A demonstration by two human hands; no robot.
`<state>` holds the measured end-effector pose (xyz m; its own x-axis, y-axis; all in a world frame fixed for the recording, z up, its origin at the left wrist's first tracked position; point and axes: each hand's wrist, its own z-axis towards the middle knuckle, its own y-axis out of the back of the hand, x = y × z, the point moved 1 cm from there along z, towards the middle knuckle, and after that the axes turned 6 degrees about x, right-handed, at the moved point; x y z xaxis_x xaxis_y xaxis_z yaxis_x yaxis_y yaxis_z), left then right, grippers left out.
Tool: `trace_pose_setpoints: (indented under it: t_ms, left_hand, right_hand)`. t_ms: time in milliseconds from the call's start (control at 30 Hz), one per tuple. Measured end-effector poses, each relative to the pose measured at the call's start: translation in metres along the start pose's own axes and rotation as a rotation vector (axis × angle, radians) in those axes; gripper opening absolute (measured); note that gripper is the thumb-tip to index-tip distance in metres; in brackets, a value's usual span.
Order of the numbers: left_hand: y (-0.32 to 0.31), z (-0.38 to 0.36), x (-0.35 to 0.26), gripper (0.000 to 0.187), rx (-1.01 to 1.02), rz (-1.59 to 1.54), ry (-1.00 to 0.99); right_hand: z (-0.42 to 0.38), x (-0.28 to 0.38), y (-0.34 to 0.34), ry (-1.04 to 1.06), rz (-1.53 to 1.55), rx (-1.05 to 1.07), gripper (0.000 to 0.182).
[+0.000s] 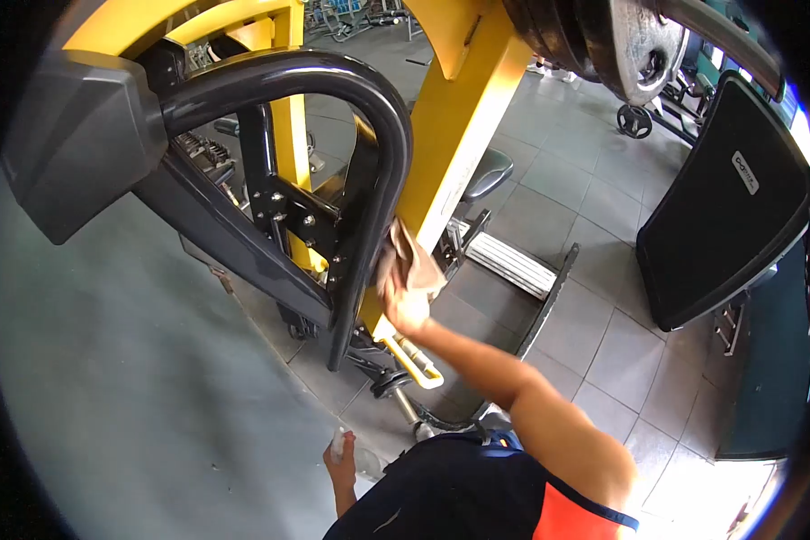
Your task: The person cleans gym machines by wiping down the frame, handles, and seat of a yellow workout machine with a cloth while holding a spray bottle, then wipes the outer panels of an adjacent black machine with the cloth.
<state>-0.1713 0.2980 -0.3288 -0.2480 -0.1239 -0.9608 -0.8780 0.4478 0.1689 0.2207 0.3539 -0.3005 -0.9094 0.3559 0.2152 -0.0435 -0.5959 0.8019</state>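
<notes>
My right hand [405,306] is closed on a brownish cloth [416,261] and presses it against the yellow upright [454,135] of a gym machine. A curved black tube [391,135] of the machine runs just left of that hand. Low in the view, close to my body, my left hand [337,466] is wrapped round a spray bottle [366,463] with a white top and a see-through body. Part of the bottle is hidden by my fingers and my dark shirt.
Weight plates [634,45] hang at the upper right. A black padded board [729,207] stands at the right. Below my right hand juts a yellow loop handle [414,364]. A ridged footplate [511,264] sits low on the tiled floor [594,351]. A grey-green wall [153,378] fills the left.
</notes>
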Motion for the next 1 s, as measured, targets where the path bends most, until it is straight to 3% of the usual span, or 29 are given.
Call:
trace_pose_setpoints:
  t_ms: [33,67,100,133,200,300,333,400,433,500,533,600,667,733,800,867,933,1000]
  left_hand:
    - [-0.001,0.0,-0.002,0.024,-0.037,0.021,0.01]
    - [0.001,0.003,-0.004,0.024,-0.019,0.052,-0.014]
    - [0.003,0.003,-0.004,0.024,0.004,0.083,-0.032]
    - [0.004,0.004,-0.004,0.023,0.029,0.11,-0.051]
    - [0.001,0.002,-0.019,0.023,0.072,0.096,-0.042]
    - [0.013,-0.002,-0.027,0.024,0.068,0.039,-0.01]
    - [0.017,-0.006,-0.028,0.025,0.057,0.034,-0.003]
    - [0.022,-0.003,-0.025,0.027,0.025,0.017,0.0]
    - [0.029,-0.006,-0.019,0.028,0.006,0.016,0.01]
    - [0.038,-0.019,-0.007,0.029,-0.002,0.051,0.052]
    - [0.04,-0.02,-0.006,0.03,0.006,0.084,0.064]
    - [0.041,-0.001,-0.012,0.03,0.046,0.114,0.042]
    - [0.036,0.006,-0.014,0.03,0.092,0.1,0.024]
    - [0.031,0.015,-0.012,0.03,0.143,0.127,0.008]
    - [0.024,0.035,-0.022,0.029,0.136,0.123,-0.029]
    - [0.015,0.034,-0.027,0.028,0.081,0.083,-0.031]
    - [0.014,0.04,-0.022,0.028,0.08,0.044,-0.058]
    - [0.013,0.034,-0.02,0.028,0.1,0.059,-0.046]
  right_hand:
    - [-0.016,0.02,0.01,-0.009,0.077,0.086,0.051]
    - [-0.034,0.027,0.004,0.0,0.227,0.316,0.052]
    - [-0.057,0.03,-0.025,0.14,0.124,0.388,0.05]
    - [-0.074,0.034,-0.039,0.238,0.114,0.343,0.051]
    - [-0.095,0.046,-0.074,0.18,0.179,0.207,0.048]
    - [-0.068,0.036,-0.011,0.098,0.563,0.036,0.042]
    - [-0.05,0.03,0.026,0.067,0.474,-0.233,0.032]
    - [-0.019,0.011,0.084,-0.113,0.465,-0.463,0.039]
    - [0.001,0.0,0.108,-0.2,0.452,-0.482,0.044]
    - [0.044,-0.012,0.141,-0.18,0.237,-0.402,0.06]
    - [0.049,-0.008,0.118,-0.16,0.201,-0.338,0.058]
    - [0.019,-0.001,0.023,0.058,0.444,-0.423,0.053]
    - [-0.04,0.02,-0.018,0.208,0.266,-0.164,0.043]
    - [-0.099,0.045,-0.029,0.149,0.607,0.206,0.036]
    - [-0.155,0.056,-0.114,-0.405,1.142,0.229,0.037]
    - [-0.136,0.038,-0.048,-0.738,1.128,-0.365,0.03]
    - [-0.075,0.004,0.058,-0.646,1.361,-0.46,0.034]
    - [0.003,-0.046,0.105,-0.429,1.208,-0.607,0.044]
